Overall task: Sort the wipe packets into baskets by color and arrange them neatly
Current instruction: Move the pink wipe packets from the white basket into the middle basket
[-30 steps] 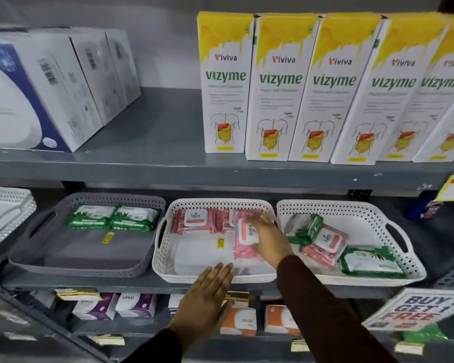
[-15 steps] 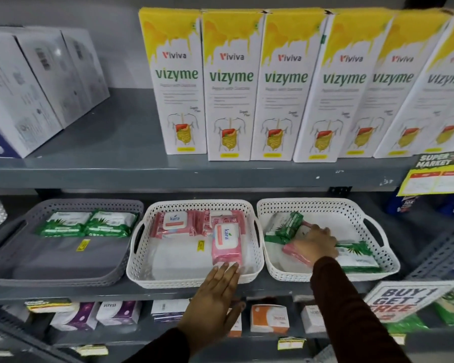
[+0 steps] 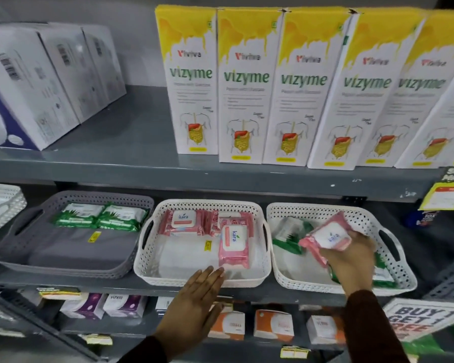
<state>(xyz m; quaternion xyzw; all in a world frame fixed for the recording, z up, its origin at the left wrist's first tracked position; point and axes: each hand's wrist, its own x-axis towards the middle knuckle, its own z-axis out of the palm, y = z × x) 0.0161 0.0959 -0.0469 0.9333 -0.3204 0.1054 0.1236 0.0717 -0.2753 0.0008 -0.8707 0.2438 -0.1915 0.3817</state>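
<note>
1. Nearest, the left hand (image 3: 194,297) lies flat with fingers spread and holding nothing, its fingertips at the front rim of the middle white basket (image 3: 202,280).
2. The right hand (image 3: 351,260) is closed around one pink wipe packet (image 3: 328,235), lifted and tilted above the right white basket (image 3: 401,279).
3. In that right basket lie green wipe packets (image 3: 286,242), at least two, partly hidden by the hand; an exact count cannot be told.
4. The middle basket holds three pink packets that can be counted: one pink front packet (image 3: 233,244) lying lengthwise on the right, and a pink rear row (image 3: 184,221) along the back wall, where overlapping edges blur the count.
5. The grey basket (image 3: 16,258) on the left holds two green packets (image 3: 100,217), side by side and touching, against its back wall.
6. Farthest, on the shelf above, six yellow-and-white cartons (image 3: 247,87) stand in a row, with three white boxes (image 3: 37,82) to their left.
</note>
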